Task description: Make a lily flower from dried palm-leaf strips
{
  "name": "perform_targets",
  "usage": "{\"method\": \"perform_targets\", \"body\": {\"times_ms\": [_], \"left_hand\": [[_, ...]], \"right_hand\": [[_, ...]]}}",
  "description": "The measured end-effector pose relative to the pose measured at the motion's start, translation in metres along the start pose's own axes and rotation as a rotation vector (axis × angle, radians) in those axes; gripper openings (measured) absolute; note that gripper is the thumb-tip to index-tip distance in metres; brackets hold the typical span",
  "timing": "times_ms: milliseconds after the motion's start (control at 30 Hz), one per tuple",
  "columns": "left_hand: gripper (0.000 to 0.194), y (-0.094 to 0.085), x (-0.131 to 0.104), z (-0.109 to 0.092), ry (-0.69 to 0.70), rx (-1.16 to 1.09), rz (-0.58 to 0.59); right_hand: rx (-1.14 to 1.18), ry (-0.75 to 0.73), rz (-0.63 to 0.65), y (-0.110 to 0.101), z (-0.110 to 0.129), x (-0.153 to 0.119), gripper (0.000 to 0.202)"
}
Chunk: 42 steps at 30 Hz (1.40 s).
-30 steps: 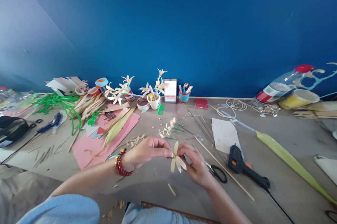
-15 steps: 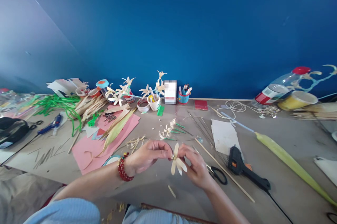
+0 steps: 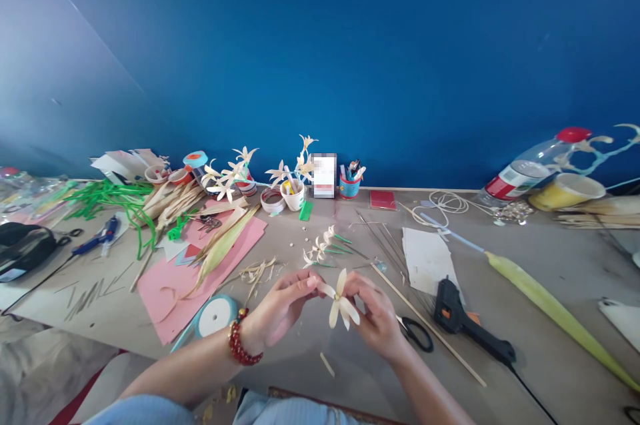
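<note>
A cream flower with several long petals (image 3: 338,300) is held up between my two hands above the table. My left hand (image 3: 287,305) pinches the tip of its left petal between thumb and fingers. On the other side, my right hand (image 3: 373,312) is closed on the flower from behind, its fingertips partly hidden by the petals. Small cream flowers with green stems (image 3: 320,250) lie just beyond my hands. Black-handled scissors (image 3: 419,334) rest to the right of my right hand.
A black glue gun (image 3: 450,305) and a thin wooden stick (image 3: 435,328) lie at the right. Pink paper (image 3: 165,305) and a roll of light-blue tape (image 3: 216,317) are at the left. Cups with flowers and pens (image 3: 350,184) line the blue wall.
My left hand has shifted from the flower's centre out to its left petal, moving slightly left and down. The flower has moved a little right, and the tape roll is more exposed.
</note>
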<state>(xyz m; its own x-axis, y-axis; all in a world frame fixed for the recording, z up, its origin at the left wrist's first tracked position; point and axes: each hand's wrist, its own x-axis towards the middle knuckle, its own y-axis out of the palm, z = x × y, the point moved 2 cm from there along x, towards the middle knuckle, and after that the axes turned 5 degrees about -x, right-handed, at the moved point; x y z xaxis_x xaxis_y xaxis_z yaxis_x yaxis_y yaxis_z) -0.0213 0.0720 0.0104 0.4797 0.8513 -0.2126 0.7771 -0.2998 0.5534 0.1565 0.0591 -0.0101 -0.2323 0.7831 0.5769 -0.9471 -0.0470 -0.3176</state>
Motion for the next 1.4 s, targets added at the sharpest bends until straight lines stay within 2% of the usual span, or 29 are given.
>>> {"method": "perform_targets", "body": {"times_ms": [167,300,500,633,733,867,967,1067,1233,1333,1400], "left_hand": [[0.015,0.003,-0.012,0.015,0.017,0.041,-0.027],[0.012,0.006,-0.015,0.018,0.021,0.0,-0.045],[0.015,0.007,-0.015,0.022,-0.05,-0.164,-0.039],[0.021,0.01,-0.016,0.025,0.022,-0.158,-0.049],[0.022,0.005,-0.014,0.031,0.116,-0.033,-0.11],[0.018,-0.014,-0.009,0.036,0.183,0.368,-0.212],[0.018,-0.022,-0.006,0.031,0.264,0.655,-0.225],[0.015,-0.014,-0.005,0.022,0.36,0.769,-0.174],[0.012,0.014,0.0,0.019,0.445,0.877,-0.158],[0.007,0.022,0.007,0.024,0.412,0.897,-0.162],[0.013,0.022,0.01,0.028,0.342,0.836,-0.157]], "right_hand": [[0.007,0.02,-0.004,0.002,-0.004,-0.001,0.016],[0.016,0.038,0.014,0.004,-0.003,-0.003,0.016],[0.033,0.049,0.023,0.005,0.001,-0.001,0.015],[0.052,0.053,-0.013,0.006,-0.001,-0.002,0.016],[0.074,0.087,-0.061,0.005,-0.005,-0.004,0.012],[0.285,0.307,-0.12,0.006,-0.015,-0.007,0.02],[0.386,0.427,-0.16,0.008,-0.025,-0.01,0.027],[0.418,0.482,-0.19,0.01,-0.031,-0.014,0.027],[0.447,0.533,-0.252,0.013,-0.03,-0.015,0.026],[0.462,0.549,-0.285,0.013,-0.029,-0.015,0.026],[0.475,0.562,-0.309,0.013,-0.029,-0.015,0.026]]}}
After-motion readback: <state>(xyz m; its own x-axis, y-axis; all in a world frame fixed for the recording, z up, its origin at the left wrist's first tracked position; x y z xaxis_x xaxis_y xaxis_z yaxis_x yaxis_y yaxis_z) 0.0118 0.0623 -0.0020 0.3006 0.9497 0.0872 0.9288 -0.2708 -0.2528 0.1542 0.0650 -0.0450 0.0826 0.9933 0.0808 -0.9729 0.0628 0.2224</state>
